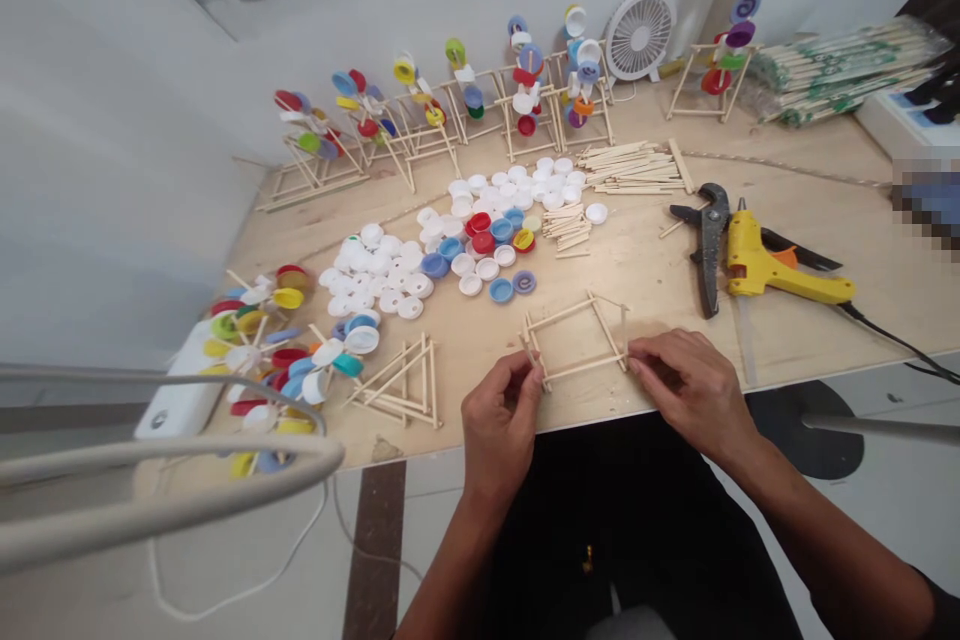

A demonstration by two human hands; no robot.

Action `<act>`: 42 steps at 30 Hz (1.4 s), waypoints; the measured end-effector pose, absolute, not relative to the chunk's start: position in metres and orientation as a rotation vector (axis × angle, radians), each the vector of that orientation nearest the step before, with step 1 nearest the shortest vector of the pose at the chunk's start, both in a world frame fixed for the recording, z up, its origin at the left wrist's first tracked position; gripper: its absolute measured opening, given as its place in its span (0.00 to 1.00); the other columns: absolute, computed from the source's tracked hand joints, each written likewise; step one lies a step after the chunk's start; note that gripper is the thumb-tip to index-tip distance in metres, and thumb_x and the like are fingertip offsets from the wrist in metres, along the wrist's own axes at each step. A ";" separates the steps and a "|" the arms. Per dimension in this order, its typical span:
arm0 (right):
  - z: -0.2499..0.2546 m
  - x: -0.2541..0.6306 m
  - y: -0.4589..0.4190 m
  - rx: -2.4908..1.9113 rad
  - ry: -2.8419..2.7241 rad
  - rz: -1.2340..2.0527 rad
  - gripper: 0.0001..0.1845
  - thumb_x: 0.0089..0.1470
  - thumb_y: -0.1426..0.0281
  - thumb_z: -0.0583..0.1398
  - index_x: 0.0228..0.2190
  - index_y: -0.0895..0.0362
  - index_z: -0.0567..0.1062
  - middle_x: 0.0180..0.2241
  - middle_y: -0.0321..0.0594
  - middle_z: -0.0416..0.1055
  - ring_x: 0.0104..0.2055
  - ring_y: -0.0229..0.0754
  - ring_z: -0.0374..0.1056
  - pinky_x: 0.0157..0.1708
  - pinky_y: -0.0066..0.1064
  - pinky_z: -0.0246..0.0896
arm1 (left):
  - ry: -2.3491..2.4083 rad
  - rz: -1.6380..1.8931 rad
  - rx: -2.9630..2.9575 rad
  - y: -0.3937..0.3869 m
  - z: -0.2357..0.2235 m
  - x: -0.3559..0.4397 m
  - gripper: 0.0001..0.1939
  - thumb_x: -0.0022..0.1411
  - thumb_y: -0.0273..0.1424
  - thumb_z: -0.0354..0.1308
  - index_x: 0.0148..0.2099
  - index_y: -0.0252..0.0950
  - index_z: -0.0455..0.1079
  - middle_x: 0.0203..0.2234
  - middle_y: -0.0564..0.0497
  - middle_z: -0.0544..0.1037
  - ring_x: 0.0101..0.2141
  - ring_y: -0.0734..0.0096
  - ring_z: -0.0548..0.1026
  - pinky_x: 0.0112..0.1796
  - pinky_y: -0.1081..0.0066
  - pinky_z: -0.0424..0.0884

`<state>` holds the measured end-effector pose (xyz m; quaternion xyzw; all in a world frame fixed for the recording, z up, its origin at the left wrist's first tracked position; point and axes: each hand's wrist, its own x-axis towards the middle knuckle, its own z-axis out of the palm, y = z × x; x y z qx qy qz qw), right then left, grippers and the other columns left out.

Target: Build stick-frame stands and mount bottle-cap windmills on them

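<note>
The left hand (501,423) and the right hand (691,392) are both half closed, gripping a flat pale wooden-stick frame (585,368) (house-shaped) near the front edge of the light plywood table (645,260).

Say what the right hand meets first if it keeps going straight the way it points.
The right hand would meet the wooden stick frame first. It already looks to grip the frame's right corner, though depth is hard to judge from this view.
</note>
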<state>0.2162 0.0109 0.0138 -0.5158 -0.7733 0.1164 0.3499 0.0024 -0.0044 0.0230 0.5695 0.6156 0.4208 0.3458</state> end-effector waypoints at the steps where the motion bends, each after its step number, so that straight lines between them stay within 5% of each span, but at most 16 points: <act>1: 0.013 0.216 0.011 -1.337 -2.004 0.304 0.04 0.56 0.72 0.58 0.34 0.56 0.73 0.27 0.38 0.73 0.29 0.39 0.67 0.34 0.34 0.60 | 1.591 1.096 1.472 -0.004 0.023 0.002 0.10 0.61 0.35 0.56 0.41 0.34 0.72 0.32 0.49 0.78 0.32 0.71 0.75 0.35 0.73 0.71; 42: 0.012 0.213 0.011 -1.345 -1.994 0.314 0.05 0.55 0.73 0.58 0.36 0.56 0.72 0.29 0.38 0.74 0.31 0.39 0.68 0.35 0.35 0.61 | 1.560 1.110 1.480 -0.005 0.021 0.000 0.09 0.62 0.33 0.55 0.41 0.35 0.72 0.31 0.51 0.77 0.31 0.73 0.75 0.35 0.75 0.70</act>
